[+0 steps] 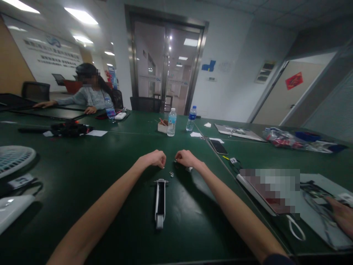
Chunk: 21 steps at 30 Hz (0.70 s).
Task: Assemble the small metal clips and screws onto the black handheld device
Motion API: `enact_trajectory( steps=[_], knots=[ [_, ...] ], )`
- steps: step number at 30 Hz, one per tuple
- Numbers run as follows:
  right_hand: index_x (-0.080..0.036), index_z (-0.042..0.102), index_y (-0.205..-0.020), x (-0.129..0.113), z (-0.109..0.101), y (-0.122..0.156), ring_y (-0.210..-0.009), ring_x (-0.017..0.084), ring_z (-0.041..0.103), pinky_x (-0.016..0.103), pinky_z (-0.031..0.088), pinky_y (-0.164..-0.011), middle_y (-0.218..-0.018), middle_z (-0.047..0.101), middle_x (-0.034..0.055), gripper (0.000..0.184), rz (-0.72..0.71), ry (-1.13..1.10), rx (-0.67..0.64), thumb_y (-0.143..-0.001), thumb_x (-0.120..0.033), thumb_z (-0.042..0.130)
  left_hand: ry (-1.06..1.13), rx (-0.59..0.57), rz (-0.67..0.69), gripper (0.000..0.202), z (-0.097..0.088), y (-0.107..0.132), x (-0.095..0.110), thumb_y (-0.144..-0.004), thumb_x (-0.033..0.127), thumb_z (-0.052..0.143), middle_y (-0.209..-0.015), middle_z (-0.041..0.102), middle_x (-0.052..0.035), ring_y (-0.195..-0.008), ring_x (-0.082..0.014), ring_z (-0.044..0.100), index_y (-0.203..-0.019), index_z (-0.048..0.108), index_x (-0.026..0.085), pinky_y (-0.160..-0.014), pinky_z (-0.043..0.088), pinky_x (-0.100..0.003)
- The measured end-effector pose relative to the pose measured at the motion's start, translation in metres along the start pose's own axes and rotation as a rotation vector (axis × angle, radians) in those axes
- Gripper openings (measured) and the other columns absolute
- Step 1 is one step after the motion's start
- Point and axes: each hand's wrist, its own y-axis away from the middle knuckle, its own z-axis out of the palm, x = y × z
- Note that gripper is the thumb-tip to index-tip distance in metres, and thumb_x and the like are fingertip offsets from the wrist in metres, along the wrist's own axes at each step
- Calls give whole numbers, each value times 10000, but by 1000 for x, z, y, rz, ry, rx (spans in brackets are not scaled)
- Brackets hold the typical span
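My left hand (156,158) is closed in a pinch just above the green table, with a tiny bright speck at the fingertips that is too small to name. Facing it, my right hand (185,158) also pinches; a small shiny bit shows at its fingertips, its kind unclear. Between and slightly below the hands lie several small metal rings (171,174), like nuts or washers. Closer to me rests a long white device with a dark channel (160,200) and a thin crossbar through its far end. A small pale piece (189,169) lies beneath my right wrist.
Two water bottles (171,123) (191,119) and a small box (162,127) stand farther back. A phone (218,146) and cables lie to the right, near a tray (317,235) where another person's hand (342,213) works. A person (92,95) sits at far left. A white mesh fan (15,160) is at left.
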Motion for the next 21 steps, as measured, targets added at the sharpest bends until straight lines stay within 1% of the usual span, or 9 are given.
enact_trajectory(
  steps=[5,9,12,15,18,21],
  knots=[
    [-168,724,-921,-4,-5,-15,-840,144,636,171,450,-697,-921,707,45,203,39,12,-121,-753,-172,611,10,45,-72,146,0,17,11,-637,187,701,-796,695,-11,-734,-140,621,-781,676,184,-609,438,-182],
    [-181,724,-924,1,-4,-23,-758,120,637,152,458,-636,-882,706,32,212,122,-36,-177,-730,-200,639,66,45,-87,260,-4,26,14,-631,223,715,-809,696,-7,-678,-125,614,-883,660,193,-592,439,-178],
    [-174,707,-970,7,1,-29,-661,94,623,141,459,-597,-824,703,27,254,156,-73,-197,-725,-207,649,104,5,-56,241,-6,28,11,-642,233,702,-786,699,-7,-635,-123,609,-874,664,183,-564,434,-180],
    [-149,687,-1018,15,6,-34,-609,92,610,151,466,-566,-798,704,45,298,167,-114,-217,-727,-203,650,119,-11,-22,212,-4,24,6,-635,230,704,-754,698,5,-637,-119,610,-841,677,186,-559,427,-172],
    [-131,693,-995,23,10,-40,-608,91,610,148,467,-560,-815,709,59,280,158,-166,-240,-723,-186,654,120,0,19,209,-2,21,3,-611,222,728,-735,697,20,-671,-118,620,-814,686,197,-576,427,-164],
    [-136,709,-950,28,11,-44,-618,86,613,138,465,-568,-814,713,50,251,158,-192,-263,-703,-174,676,137,-17,66,191,-1,21,2,-610,207,739,-726,702,28,-704,-126,634,-795,691,205,-590,433,-169]
  ],
)
